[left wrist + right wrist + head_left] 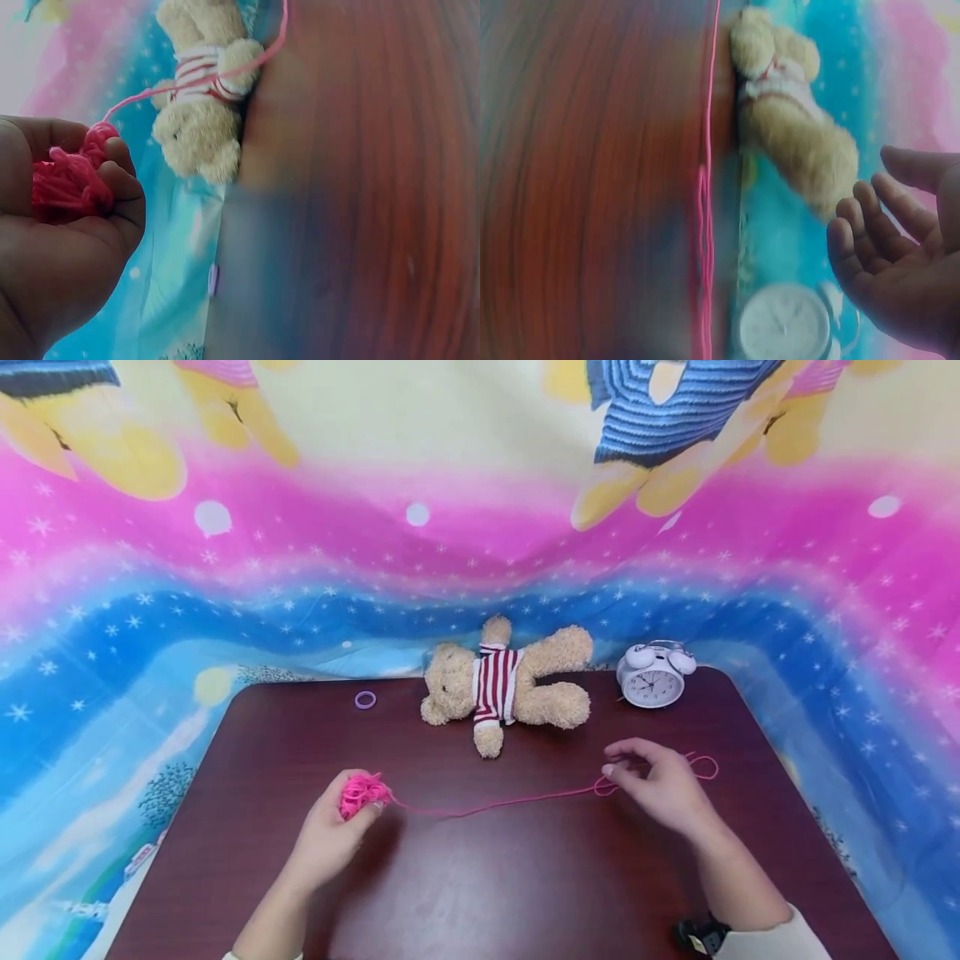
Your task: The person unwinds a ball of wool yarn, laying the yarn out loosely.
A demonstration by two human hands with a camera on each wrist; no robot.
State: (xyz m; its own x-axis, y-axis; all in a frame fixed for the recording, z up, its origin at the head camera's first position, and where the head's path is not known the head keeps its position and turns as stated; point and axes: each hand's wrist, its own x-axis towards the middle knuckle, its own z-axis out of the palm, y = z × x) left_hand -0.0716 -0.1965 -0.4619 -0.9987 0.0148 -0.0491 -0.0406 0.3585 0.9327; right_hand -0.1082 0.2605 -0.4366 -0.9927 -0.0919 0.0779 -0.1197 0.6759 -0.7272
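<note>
While the left hand [333, 831] grips a tangled bundle of pink yarn [363, 795] between curled fingers and thumb, the right hand [671, 793] is relaxed, its fingers loosely bent around nothing. From the bundle, held above the dark table [465, 893], a single strand [487, 807] runs across to loose loops [705, 767] by the right hand; whether those loops touch the tabletop, I cannot tell. Since no fingers seem to pin that end, a tug from the left could drag the loops into a knot, and a slackened left grip could let the bundle spill and tangle worse. Beyond the yarn lies a teddy bear [498, 685], between a purple ring [365, 700] and an upright white alarm clock [654, 677], which a careless forward reach of the right hand might topple.
</note>
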